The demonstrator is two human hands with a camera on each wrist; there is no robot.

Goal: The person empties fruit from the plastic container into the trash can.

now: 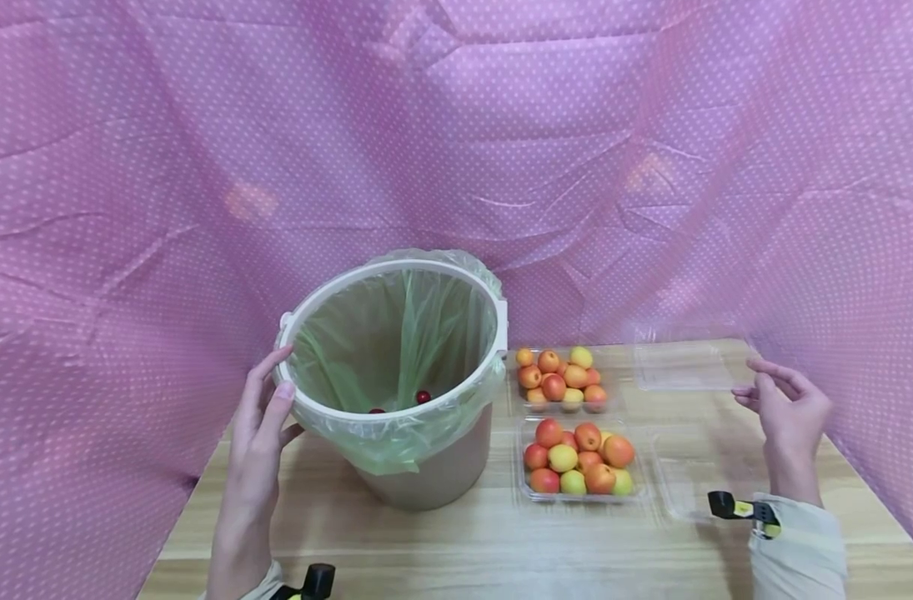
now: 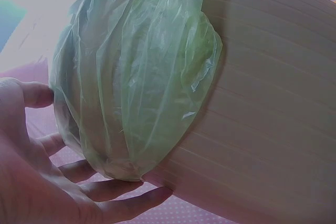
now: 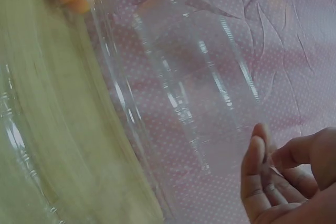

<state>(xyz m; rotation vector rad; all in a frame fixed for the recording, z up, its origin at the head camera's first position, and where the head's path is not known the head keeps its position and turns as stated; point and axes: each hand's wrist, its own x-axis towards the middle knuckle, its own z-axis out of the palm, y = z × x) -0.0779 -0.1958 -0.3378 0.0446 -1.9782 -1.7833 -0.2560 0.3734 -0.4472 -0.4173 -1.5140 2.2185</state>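
A beige bin [image 1: 443, 467] with a white rim stands on the table, lined with a pale green plastic bag [image 2: 157, 77] folded over its edge. My left hand [image 1: 255, 450] touches the bin's left side at the rim, its fingers spread against the bag and outer wall. Small dark red round things [image 1: 423, 397] lie inside the bin. My right hand [image 1: 792, 417] is raised at the right, thumb and fingertips close together, with nothing visible between them. Nearest to it is a clear plastic lid [image 3: 194, 77], beyond its fingertips.
Right of the bin are two clear plastic boxes of small red, orange and yellow fruits, a back box [image 1: 561, 379] and a front box [image 1: 579, 458]. Another clear plastic lid [image 1: 689, 483] lies beside the front one. A pink dotted cloth [image 1: 456, 150] hangs around the wooden table [image 1: 546, 550].
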